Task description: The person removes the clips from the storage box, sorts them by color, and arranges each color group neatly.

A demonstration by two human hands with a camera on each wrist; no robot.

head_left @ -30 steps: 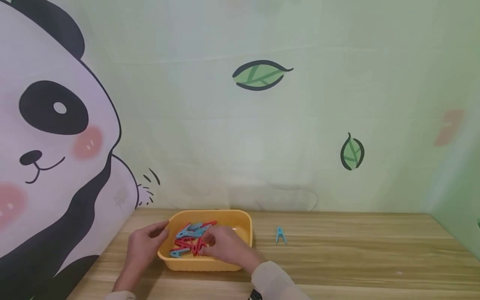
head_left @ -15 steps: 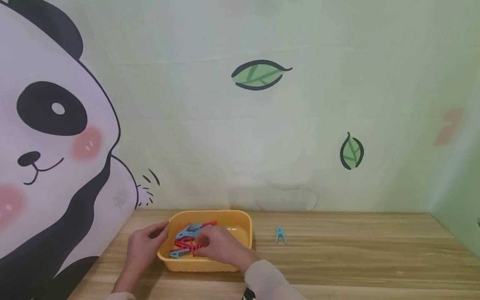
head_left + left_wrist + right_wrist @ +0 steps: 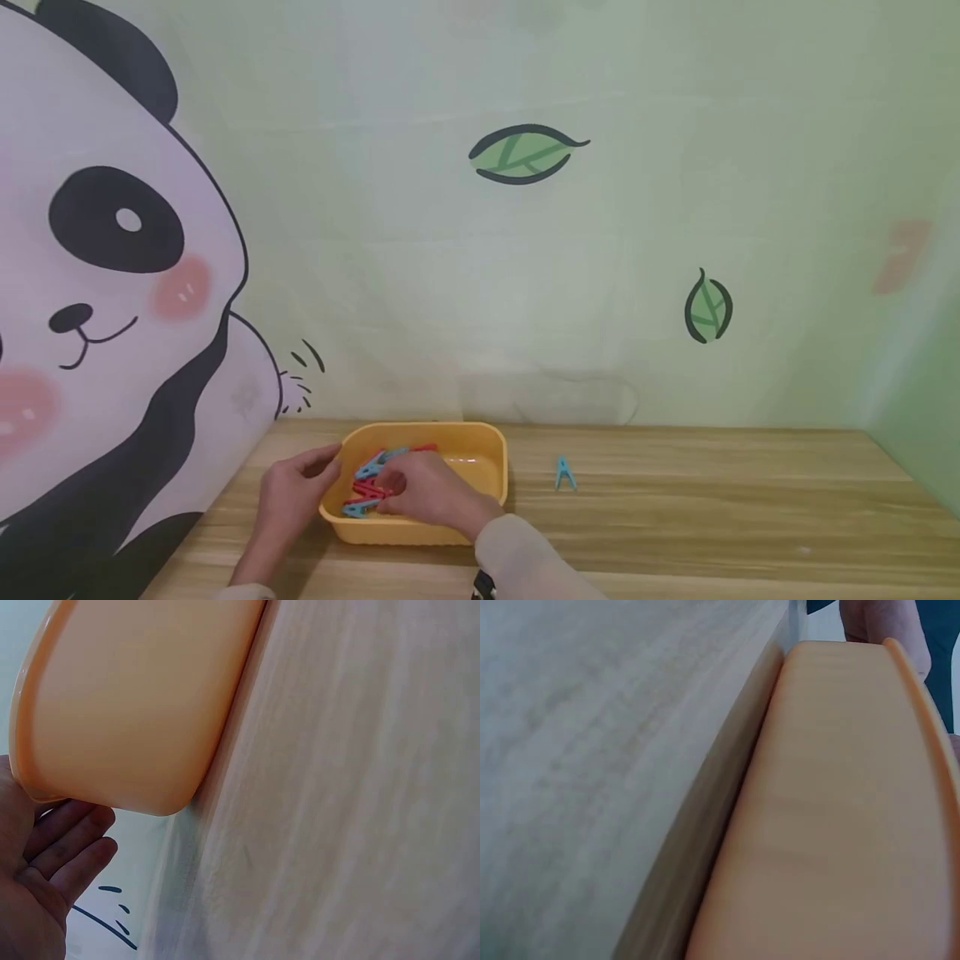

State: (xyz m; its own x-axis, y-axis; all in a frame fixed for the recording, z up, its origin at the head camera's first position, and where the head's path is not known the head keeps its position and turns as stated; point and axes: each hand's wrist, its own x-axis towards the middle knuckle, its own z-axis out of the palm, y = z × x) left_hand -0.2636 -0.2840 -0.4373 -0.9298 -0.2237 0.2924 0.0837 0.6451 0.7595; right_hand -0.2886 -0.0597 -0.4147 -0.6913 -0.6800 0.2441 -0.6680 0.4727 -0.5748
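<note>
A yellow plastic basin (image 3: 483,433) stands on the wooden table, with several red and blue clothespins in its left half. My left hand (image 3: 291,498) touches the basin's left rim, thumb and index finger apart; in the left wrist view, its other fingers (image 3: 79,851) extend loosely below the rim. Reaching over the front wall, my right hand (image 3: 431,492) has bent fingers among the clothespins. Its fingertips meet a red clothespin (image 3: 367,489), and I cannot tell whether they pinch one. A blue clothespin (image 3: 358,508) lies at the front left inside, partly over other pins.
Right of the basin, a single blue clothespin (image 3: 564,473) lies on the wooden table (image 3: 697,508). Behind the table hangs a pale green backdrop (image 3: 375,250) printed with a panda and leaves. The right wrist view is mostly filled by the basin's outer wall (image 3: 832,817).
My right hand has shifted left within the basin and now covers more of the clothespins. The left hand stays at the rim. The whole head view has shifted slightly.
</note>
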